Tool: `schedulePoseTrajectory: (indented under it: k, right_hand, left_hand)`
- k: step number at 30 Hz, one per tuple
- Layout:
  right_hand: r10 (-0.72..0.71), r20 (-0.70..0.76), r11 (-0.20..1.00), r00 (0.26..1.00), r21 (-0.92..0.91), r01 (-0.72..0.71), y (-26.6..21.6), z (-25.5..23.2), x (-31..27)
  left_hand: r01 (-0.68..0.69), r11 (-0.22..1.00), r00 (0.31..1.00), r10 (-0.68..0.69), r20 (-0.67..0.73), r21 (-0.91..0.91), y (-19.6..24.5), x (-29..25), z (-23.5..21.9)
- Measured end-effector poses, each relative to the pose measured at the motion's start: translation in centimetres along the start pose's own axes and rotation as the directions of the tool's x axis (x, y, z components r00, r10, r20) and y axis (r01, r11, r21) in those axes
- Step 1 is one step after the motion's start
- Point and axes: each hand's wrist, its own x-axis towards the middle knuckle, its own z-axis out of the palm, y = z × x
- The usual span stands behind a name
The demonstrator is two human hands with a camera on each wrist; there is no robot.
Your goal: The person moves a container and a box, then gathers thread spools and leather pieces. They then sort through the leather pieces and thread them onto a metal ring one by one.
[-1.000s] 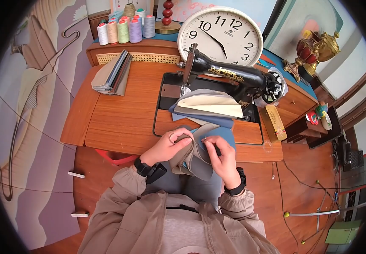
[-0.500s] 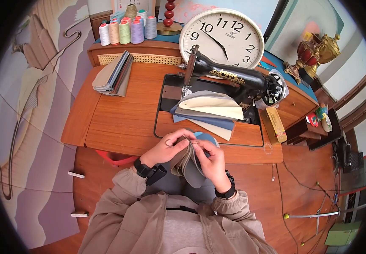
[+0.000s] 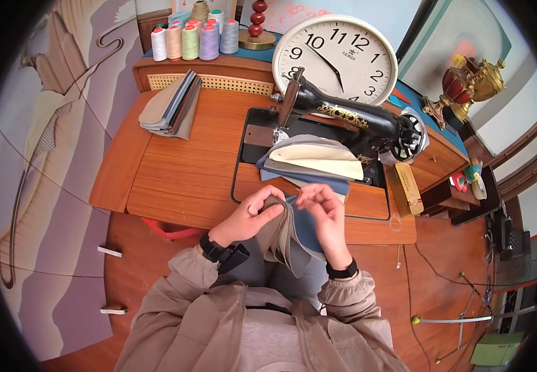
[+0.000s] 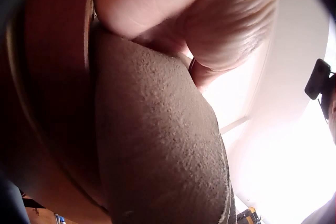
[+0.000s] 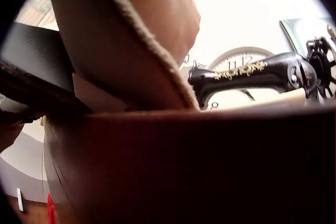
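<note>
My left hand grips a bundle of grey-brown pieces of suede-like material over my lap, thumb on the near side. The rough face of one piece fills the middle of the left wrist view, below the fingers. My right hand is raised just right of the bundle, fingers bent and thumb close to the index finger; I cannot tell whether something thin is between them. Below those fingertips a blue piece fans out from the bundle. In the right wrist view, a fuzzy-edged piece partly covers a hand.
A black sewing machine stands on the wooden table, with cream, grey and blue pieces before it. More pieces are stacked left. Thread spools and a clock stand behind; a yellow box lies right.
My right hand first came in against the bundle's edge beside the left hand, then drew away up and right. The blue piece now shows more. My left hand keeps its hold.
</note>
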Motion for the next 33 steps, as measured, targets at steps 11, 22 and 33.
schedulePoseTrajectory:
  k: [11,22,33]
  right_hand:
    - [-0.215,0.146,0.57,0.966,-0.784,0.246,-5.4,0.2,1.5]
    - [-0.334,0.3,0.28,0.893,-0.874,0.398,3.9,-0.2,9.6]
    - [-0.121,-0.066,0.803,0.99,-0.593,0.059,-0.6,-1.5,3.6]
  left_hand:
    - [0.02,0.998,1.0,-0.019,-0.019,0.052,-0.1,0.1,-0.1]
    - [0.016,1.0,0.998,-0.016,-0.056,0.0,-0.4,0.3,0.2]
    - [0.009,1.0,0.994,-0.012,-0.106,-0.028,-0.3,0.5,0.3]
